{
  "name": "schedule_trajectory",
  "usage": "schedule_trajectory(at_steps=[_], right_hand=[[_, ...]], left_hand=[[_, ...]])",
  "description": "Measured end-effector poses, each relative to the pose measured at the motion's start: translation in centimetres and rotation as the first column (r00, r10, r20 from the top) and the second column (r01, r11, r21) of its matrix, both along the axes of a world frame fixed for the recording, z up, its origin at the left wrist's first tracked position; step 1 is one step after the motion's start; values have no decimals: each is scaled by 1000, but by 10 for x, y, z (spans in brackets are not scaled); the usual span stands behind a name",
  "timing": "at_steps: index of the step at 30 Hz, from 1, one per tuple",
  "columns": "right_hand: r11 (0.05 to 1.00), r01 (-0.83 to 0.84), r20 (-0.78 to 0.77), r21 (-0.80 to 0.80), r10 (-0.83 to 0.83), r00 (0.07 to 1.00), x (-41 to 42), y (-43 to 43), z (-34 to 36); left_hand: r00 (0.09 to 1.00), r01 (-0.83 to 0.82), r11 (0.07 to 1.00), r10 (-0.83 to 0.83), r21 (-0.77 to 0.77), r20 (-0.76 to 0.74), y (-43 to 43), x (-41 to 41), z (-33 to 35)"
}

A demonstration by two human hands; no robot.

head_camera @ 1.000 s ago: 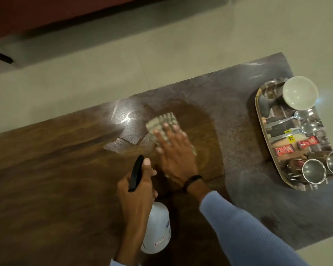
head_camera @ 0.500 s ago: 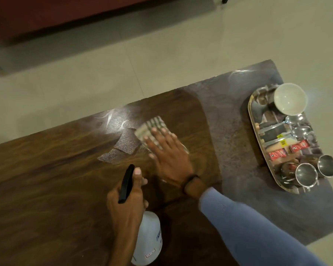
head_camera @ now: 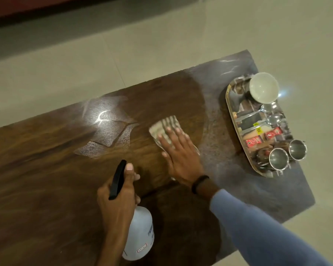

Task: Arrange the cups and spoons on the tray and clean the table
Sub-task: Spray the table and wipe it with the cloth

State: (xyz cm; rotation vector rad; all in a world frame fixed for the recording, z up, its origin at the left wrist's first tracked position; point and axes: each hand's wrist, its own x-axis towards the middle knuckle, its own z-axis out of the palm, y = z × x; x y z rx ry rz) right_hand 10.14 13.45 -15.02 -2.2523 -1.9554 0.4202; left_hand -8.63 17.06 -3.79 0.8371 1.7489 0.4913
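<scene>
Below, dark wood-grain table (head_camera: 46,179), glossy, with a bright glare patch (head_camera: 102,118) toward the far edge and a greyer, speckled end at right. Beyond, pale tiled floor (head_camera: 161,45) and a dark red band (head_camera: 46,8) along the top. Pressed flat on a checked cloth (head_camera: 164,124) mid-table: right hand (head_camera: 181,158), fingers straight and spread. Curled round the neck of a white spray bottle (head_camera: 142,231), thumb beside its black trigger (head_camera: 117,179): left hand (head_camera: 117,198). On the grey end, steel tray (head_camera: 231,116) holding a white cup (head_camera: 263,87), two spoons (head_camera: 274,119), two steel cups (head_camera: 278,158) and red sachets (head_camera: 254,140).

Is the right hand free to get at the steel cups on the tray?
Probably yes: the right hand presses flat on the cloth, gripping nothing, and only bare table lies between it and the steel cups at the near end of the tray.
</scene>
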Motion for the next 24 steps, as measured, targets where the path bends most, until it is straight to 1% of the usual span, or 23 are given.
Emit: schedule_trajectory(at_steps=[2,3,5,8,10,11,13,14,15,16,17,19,21,24], right_hand=[[991,130,-1,-17,-130,992,28,-46,1],[977,212,7,-24,-212,977,47,-51,0],[947,320,53,-12,-319,946,72,-29,-2],[917,399,57,16,-399,915,77,32,-9],[917,398,21,35,-399,917,65,47,-11],[936,348,9,44,-349,937,56,37,-11],[988,156,-13,16,-155,988,32,-16,-8],[998,69,-32,-11,-69,997,22,-53,-4],[1000,21,-41,-23,-22,999,19,-91,-1],[999,23,-47,-33,-25,999,23,-125,0],[997,70,-52,-42,-72,996,34,-151,1],[981,183,-57,-65,-187,981,61,-168,0],[963,256,-23,-80,-258,966,76,-148,-1],[940,331,-35,-88,-335,942,56,-105,-2]], left_hand=[[1000,4,1000,-5,2,22,-5,3,4],[1000,11,1000,-11,7,25,-8,5,5],[999,27,1000,-27,14,24,-15,11,5],[998,66,997,-67,29,12,-29,20,1],[998,63,997,-63,38,-1,-39,28,-2],[998,55,998,-56,42,0,-44,32,-2],[999,33,998,-33,51,7,-54,40,-1],[1000,28,998,-29,56,4,-59,44,-1],[1000,28,998,-28,61,-1,-64,49,0],[1000,28,997,-28,65,-6,-70,54,1],[1000,27,997,-26,70,-10,-76,57,3],[1000,20,996,-19,86,-13,-89,65,5],[1000,7,996,-4,91,-27,-104,76,8],[999,-17,993,22,113,-47,-121,85,8]])
